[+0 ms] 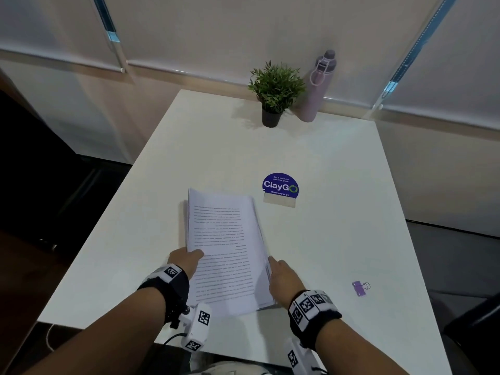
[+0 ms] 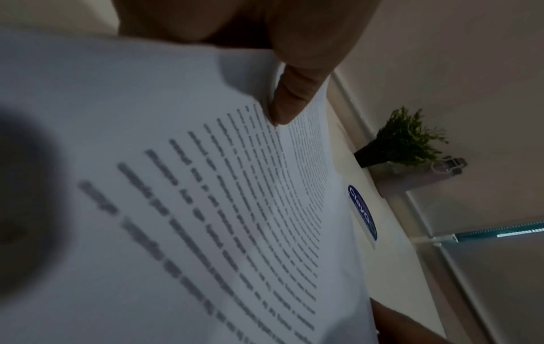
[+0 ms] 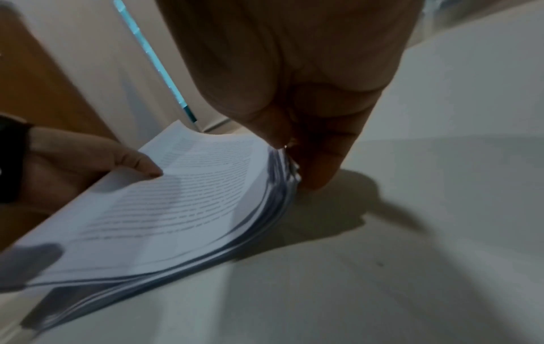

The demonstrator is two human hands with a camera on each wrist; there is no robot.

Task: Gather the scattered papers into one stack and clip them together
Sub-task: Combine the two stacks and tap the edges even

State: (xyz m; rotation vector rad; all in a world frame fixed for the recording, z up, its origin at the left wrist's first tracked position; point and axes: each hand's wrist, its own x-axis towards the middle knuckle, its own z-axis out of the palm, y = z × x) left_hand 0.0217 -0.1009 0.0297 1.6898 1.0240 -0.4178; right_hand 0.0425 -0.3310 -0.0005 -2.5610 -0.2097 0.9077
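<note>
A stack of printed papers (image 1: 224,250) is held a little above the white table (image 1: 324,163), its far end raised. My left hand (image 1: 186,259) grips the stack's left edge, thumb on the top sheet (image 2: 206,186). My right hand (image 1: 281,272) holds the right edge, where the sheets' edges (image 3: 279,186) fan slightly against my fingers (image 3: 317,163). The left hand's thumb (image 3: 138,163) also shows in the right wrist view. A purple binder clip (image 1: 360,288) lies on the table to the right, apart from both hands.
A round blue "ClayGo" sign (image 1: 280,188) stands just beyond the papers. A small potted plant (image 1: 274,94) and a lilac bottle (image 1: 316,87) stand at the table's far edge by the wall. The table's near edge runs just under my wrists.
</note>
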